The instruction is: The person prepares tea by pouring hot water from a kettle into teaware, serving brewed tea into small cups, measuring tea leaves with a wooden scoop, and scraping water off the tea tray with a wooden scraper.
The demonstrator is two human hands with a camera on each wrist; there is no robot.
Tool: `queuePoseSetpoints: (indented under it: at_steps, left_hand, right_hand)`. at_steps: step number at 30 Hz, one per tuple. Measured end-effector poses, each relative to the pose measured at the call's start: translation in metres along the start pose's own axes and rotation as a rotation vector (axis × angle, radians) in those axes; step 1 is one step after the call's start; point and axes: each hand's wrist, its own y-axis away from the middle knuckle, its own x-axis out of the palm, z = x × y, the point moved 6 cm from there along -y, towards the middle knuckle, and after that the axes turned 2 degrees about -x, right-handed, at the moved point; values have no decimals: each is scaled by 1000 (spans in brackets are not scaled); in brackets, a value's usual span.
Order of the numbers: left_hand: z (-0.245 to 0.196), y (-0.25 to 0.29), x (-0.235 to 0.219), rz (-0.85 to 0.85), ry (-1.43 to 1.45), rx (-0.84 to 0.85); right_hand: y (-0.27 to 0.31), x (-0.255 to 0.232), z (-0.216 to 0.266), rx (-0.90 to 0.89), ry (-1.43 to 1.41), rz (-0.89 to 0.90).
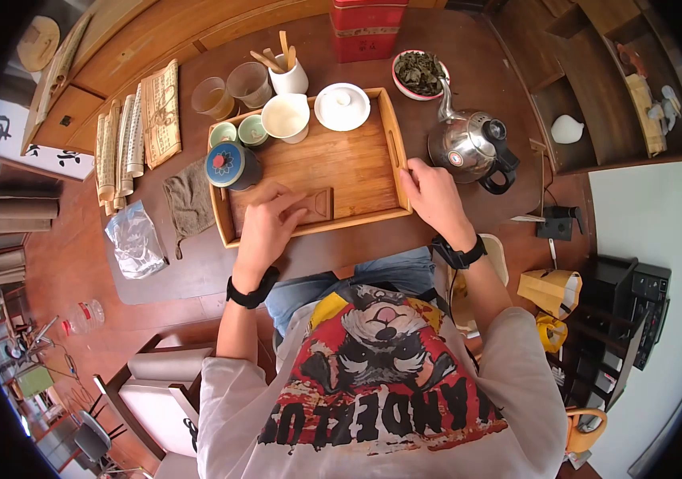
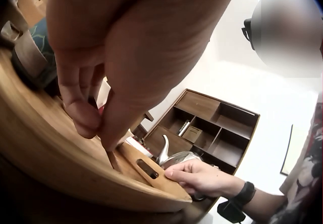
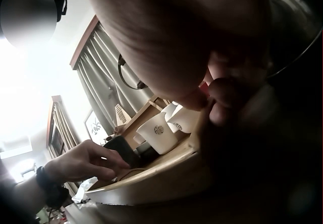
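My left hand (image 1: 265, 223) is over the front left of the wooden tray (image 1: 357, 180), thumb and fingers pinching a small flat brown wooden piece (image 1: 324, 204). Its exact kind cannot be told. At the tray's right end my right hand (image 1: 437, 199) grips the rim beside the handle slot, thumb on top. A dark blue lidded jar (image 1: 233, 166) stands close to the left hand. Along the tray's back are a white lidded bowl (image 1: 342, 108), a white pitcher (image 1: 285, 118) and two pale green cups (image 1: 253, 129).
Right of the tray stands a steel kettle (image 1: 469, 148), near a bowl of tea leaves (image 1: 421, 75). Behind are a red tin (image 1: 367, 32), a white holder with wooden tools (image 1: 289, 80) and two glasses (image 1: 249, 85). Left lie a brown cloth (image 1: 189, 198) and a plastic bag (image 1: 136, 239).
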Motion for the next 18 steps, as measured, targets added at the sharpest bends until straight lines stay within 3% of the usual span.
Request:
queuePoseSetpoints:
  at_steps: [18]
  left_hand:
    - [-16, -25, 40, 86, 13, 18]
  right_hand:
    - [-31, 1, 1, 3, 52, 56]
